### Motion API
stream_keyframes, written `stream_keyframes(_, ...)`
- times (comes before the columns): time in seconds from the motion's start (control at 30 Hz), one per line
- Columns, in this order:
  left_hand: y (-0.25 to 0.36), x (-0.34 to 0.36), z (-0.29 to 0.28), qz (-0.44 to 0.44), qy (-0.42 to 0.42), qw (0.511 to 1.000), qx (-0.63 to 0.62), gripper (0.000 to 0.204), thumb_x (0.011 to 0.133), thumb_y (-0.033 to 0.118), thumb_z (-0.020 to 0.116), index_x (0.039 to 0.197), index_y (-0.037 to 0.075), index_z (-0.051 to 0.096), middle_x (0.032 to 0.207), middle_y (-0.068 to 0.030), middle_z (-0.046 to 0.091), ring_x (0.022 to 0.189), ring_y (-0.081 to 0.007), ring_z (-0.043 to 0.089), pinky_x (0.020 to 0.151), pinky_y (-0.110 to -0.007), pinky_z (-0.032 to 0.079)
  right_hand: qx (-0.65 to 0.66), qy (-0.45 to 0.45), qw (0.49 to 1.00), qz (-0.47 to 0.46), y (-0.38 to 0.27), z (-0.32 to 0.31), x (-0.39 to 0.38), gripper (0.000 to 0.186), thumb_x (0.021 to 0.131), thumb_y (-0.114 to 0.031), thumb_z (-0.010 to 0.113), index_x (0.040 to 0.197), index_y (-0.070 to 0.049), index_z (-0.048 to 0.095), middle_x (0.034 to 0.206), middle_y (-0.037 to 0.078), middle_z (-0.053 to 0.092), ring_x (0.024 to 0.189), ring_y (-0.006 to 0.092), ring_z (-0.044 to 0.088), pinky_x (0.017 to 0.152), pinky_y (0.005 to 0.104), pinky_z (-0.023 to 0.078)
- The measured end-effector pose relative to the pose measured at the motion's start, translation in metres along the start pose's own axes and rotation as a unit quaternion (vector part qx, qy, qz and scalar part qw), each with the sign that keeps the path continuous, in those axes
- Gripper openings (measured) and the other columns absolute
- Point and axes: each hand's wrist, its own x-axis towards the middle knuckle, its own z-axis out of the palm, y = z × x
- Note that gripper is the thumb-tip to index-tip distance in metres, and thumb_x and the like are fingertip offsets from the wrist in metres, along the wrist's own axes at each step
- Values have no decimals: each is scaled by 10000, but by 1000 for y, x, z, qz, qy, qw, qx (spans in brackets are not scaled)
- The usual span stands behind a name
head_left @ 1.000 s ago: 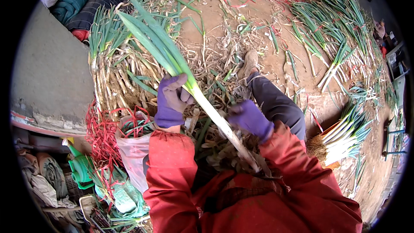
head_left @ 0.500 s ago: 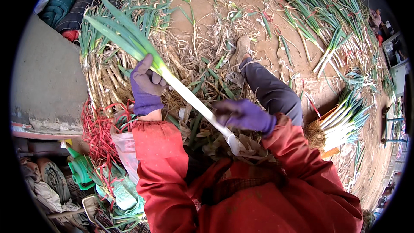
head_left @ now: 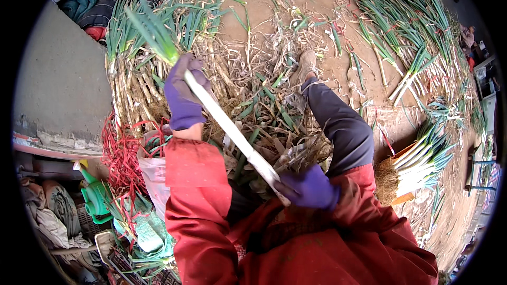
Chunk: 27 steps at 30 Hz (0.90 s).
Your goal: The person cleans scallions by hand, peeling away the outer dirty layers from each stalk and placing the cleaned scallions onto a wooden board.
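A long green onion [head_left: 228, 120] lies slantwise in front of me, leaves to the upper left and white end toward my body. My left hand [head_left: 185, 95], in a purple and grey glove, is closed round the stalk just below the green leaves. My right hand [head_left: 312, 189], in the same kind of glove, is slightly blurred; its fingers close on the stalk near the lower white end. The root tip is partly hidden by my sleeve and the hand. Below the stalk is a heap of peeled dry leaves and skins [head_left: 269, 105].
Untrimmed green onions [head_left: 134, 92] stand massed at the left, with more piled at the far right [head_left: 406, 21]. A bundle of clean white ones [head_left: 417, 161] lies by my right knee. Red ties [head_left: 124, 153], a plastic bag [head_left: 153, 171] and a green watering can [head_left: 95, 198] are at the left.
My right hand has moved down to the lower end of the stalk. The loose skin seen there earlier no longer shows. My left hand stays wrapped round the upper stalk.
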Motion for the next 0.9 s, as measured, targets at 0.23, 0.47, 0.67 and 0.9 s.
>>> stream_keyframes(0.23, 34, 20, -47, 59, 1, 998, -38, 163, 864, 206, 613, 896, 45, 606, 659, 4, 568, 447, -105, 489, 392, -272, 410, -50, -178, 982, -40, 2, -37, -126, 196, 796, -116, 636, 984, -62, 655, 679, 53, 607, 473, 191, 560, 399, 333, 399)
stream_keyframes(0.47, 64, 32, -124, 65, -31, 987, -145, 305, 907, 286, 560, 995, -5, 584, 740, -34, 614, 502, -112, 521, 427, -280, 423, -51, -354, 930, 81, 6, -60, -185, 233, 787, -159, 645, 998, -61, 636, 678, 83, 604, 526, 235, 582, 470, 352, 436)
stream_keyframes(0.67, 62, 13, -100, 39, -104, 985, -129, 370, 899, 335, 549, 1018, -13, 590, 710, -30, 604, 494, -104, 506, 427, -249, 401, -69, -146, 984, 75, 30, -66, -99, 270, 780, -196, 653, 1011, -60, 618, 678, 109, 601, 572, 273, 602, 530, 368, 468)
stream_keyframes(0.9, 40, 27, -85, 21, -202, 965, -165, 475, 931, 425, 458, 1136, 11, 571, 643, 11, 489, 486, -132, 403, 414, -268, 318, 475, -127, 855, 164, -10, -32, 58, 314, 796, -221, 720, 1037, -35, 642, 761, 18, 646, 634, 87, 583, 537, 239, 460)
